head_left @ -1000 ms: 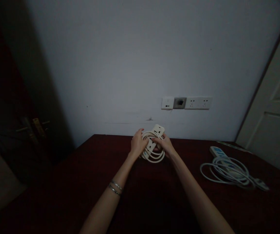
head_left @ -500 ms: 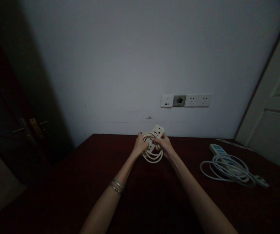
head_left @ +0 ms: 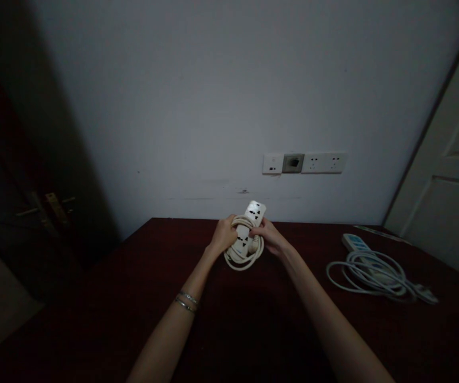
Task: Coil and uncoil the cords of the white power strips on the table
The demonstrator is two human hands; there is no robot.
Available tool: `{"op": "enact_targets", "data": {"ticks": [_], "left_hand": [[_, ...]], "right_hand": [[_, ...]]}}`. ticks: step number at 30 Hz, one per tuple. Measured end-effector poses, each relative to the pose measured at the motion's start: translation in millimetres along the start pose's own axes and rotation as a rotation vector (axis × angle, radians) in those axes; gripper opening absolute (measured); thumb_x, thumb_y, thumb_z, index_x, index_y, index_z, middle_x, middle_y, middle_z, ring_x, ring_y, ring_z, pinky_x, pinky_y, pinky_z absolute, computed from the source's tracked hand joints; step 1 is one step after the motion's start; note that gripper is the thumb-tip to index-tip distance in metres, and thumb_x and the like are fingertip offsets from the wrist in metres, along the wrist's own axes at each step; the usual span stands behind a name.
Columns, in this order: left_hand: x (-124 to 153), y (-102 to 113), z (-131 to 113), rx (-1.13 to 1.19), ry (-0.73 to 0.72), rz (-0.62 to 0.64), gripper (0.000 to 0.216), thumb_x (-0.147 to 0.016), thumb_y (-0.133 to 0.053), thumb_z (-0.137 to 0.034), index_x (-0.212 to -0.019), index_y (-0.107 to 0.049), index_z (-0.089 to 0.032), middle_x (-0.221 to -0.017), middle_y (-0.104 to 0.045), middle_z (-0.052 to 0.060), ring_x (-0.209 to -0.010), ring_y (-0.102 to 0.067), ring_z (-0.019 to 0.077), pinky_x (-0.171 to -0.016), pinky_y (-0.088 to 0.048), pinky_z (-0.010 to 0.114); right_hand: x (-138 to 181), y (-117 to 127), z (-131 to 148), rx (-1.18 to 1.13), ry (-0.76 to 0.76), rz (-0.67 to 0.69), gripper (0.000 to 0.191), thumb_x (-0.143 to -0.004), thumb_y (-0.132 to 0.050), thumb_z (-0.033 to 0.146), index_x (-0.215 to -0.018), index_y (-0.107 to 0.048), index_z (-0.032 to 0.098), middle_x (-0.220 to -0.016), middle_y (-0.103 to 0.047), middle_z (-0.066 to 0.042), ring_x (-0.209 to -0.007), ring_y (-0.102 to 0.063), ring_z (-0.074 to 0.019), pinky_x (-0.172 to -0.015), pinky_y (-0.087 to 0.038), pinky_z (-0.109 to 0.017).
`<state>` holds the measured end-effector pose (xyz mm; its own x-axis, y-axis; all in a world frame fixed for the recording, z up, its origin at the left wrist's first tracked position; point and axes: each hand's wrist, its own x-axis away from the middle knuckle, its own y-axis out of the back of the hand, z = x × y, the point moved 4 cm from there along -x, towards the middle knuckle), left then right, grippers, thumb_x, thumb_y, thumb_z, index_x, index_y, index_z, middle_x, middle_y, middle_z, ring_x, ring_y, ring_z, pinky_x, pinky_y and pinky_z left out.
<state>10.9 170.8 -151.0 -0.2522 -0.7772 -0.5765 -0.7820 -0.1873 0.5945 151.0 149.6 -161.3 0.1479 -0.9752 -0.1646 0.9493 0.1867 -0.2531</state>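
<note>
A white power strip (head_left: 257, 211) is held tilted above the dark red table, its sockets facing me. Its cream cord (head_left: 240, 266) lies in loops around the strip's middle and lower part. My left hand (head_left: 223, 234) is closed on the looped cord and the strip's left side. On the other side, my right hand (head_left: 271, 235) grips the strip's right edge, with its thumb on the front by the cord. The cord's plug (head_left: 255, 244) sits beside the strip's lower right, just under my right thumb. Fingers behind the strip are hidden.
A second power strip (head_left: 356, 242) with blue markings lies at the right on the table (head_left: 229, 330), under its loosely coiled white cable (head_left: 384, 272). Wall sockets (head_left: 322, 163) are set in the wall behind. Doors stand at left and right.
The strip has turned more toward me, with its sockets showing brighter. The cord loops sit tighter against it, and my left hand has shifted slightly left. The plug shows more clearly.
</note>
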Motion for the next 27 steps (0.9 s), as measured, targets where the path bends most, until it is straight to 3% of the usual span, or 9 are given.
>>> {"op": "enact_targets", "data": {"ticks": [4, 7, 10, 14, 20, 27], "left_hand": [[-3.3, 0.8, 1.9, 0.125, 0.008, 0.068, 0.046, -0.066, -0.049, -0.005, -0.111, -0.056, -0.016, -0.094, -0.066, 0.007, -0.084, -0.059, 0.0176, -0.077, -0.043, 0.026], [-3.8, -5.2, 5.9, 0.289, 0.083, 0.237, 0.063, -0.057, -0.056, -0.003, -0.120, -0.049, -0.012, -0.104, -0.063, 0.009, -0.090, -0.058, 0.0189, -0.082, -0.043, 0.028], [-0.1, -9.6, 6.7, 0.500, 0.145, 0.426, 0.061, -0.054, -0.056, -0.003, -0.114, -0.053, -0.011, -0.106, -0.062, 0.009, -0.091, -0.057, 0.0189, -0.082, -0.044, 0.028], [6.5, -10.0, 5.7, 0.710, 0.225, 0.529, 0.059, -0.060, -0.063, -0.011, -0.118, -0.052, -0.014, -0.111, -0.061, 0.009, -0.093, -0.058, 0.0181, -0.081, -0.045, 0.028], [6.7, -24.7, 12.0, 0.715, 0.296, 0.481, 0.045, -0.074, -0.061, -0.041, -0.104, -0.063, -0.007, -0.095, -0.066, 0.012, -0.079, -0.059, 0.0175, -0.073, -0.045, 0.029], [-3.1, -31.0, 24.3, 0.692, 0.147, 0.245, 0.046, -0.073, -0.063, -0.043, -0.102, -0.065, -0.007, -0.096, -0.067, 0.011, -0.085, -0.059, 0.0189, -0.079, -0.043, 0.029]], "right_hand": [[-2.3, 5.3, -2.6, 0.017, -0.037, -0.082, 0.048, -0.047, -0.058, 0.007, -0.094, -0.052, 0.016, -0.083, -0.067, -0.003, -0.073, -0.063, -0.0189, -0.067, -0.051, -0.029], [-4.4, 14.5, -6.4, 0.072, -0.079, -0.176, 0.037, -0.049, -0.058, 0.008, -0.085, -0.056, 0.015, -0.072, -0.066, -0.002, -0.062, -0.061, -0.0158, -0.057, -0.049, -0.025], [-4.8, 19.1, -9.8, 0.079, -0.122, -0.145, 0.026, -0.051, -0.058, 0.009, -0.077, -0.060, 0.012, -0.065, -0.066, -0.004, -0.058, -0.060, -0.0158, -0.053, -0.049, -0.024], [-4.0, 21.5, -13.7, 0.069, -0.163, -0.092, 0.021, -0.054, -0.059, 0.009, -0.075, -0.063, 0.010, -0.065, -0.068, -0.007, -0.055, -0.061, -0.0160, -0.052, -0.049, -0.024], [-6.5, 21.6, -19.9, 0.009, -0.158, -0.060, 0.019, -0.057, -0.061, 0.008, -0.076, -0.063, 0.009, -0.064, -0.068, -0.007, -0.053, -0.061, -0.0151, -0.051, -0.049, -0.023], [-1.3, 14.5, -10.2, -0.093, -0.115, 0.018, 0.024, -0.070, -0.062, 0.018, -0.092, -0.063, 0.011, -0.079, -0.070, -0.009, -0.065, -0.065, -0.0175, -0.058, -0.053, -0.024]]}}
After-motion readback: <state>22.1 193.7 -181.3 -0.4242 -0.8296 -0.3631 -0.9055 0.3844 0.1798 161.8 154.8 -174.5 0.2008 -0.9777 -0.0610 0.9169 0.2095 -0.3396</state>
